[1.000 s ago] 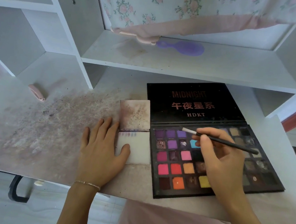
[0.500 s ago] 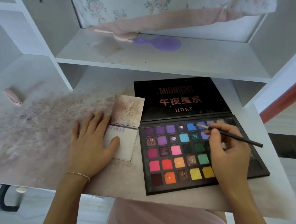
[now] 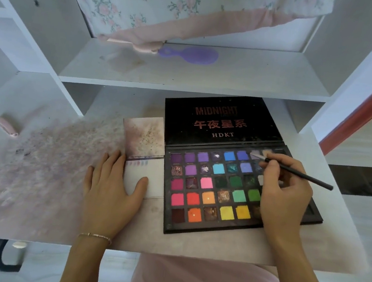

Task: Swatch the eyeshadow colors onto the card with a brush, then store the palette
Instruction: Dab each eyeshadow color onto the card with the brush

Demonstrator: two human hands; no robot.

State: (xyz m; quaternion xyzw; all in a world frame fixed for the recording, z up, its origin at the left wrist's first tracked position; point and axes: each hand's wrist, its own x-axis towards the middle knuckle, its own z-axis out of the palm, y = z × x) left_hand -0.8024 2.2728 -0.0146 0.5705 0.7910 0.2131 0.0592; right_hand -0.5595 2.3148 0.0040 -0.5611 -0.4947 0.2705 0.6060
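The right hand [image 3: 284, 193] pinches the brush [image 3: 295, 172], tip in a pale pan at the palette [image 3: 217, 231] upper right; left hand [image 3: 112, 186] lies flat on the card [image 3: 152, 178]. Load lightly, tap off.

A home, likely a bedroom. White shelves [image 3: 193, 73] hold a purple hairbrush [image 3: 190, 54]. Floral cloth [image 3: 170, 5] hangs above the powder-stained bench [image 3: 41, 172].

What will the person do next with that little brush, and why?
Probably carry the brush left to the card and add a swatch: its tip sits on a pale pan in the palette, the left hand steadies the card, and mostly bare space remains beside the swatches.
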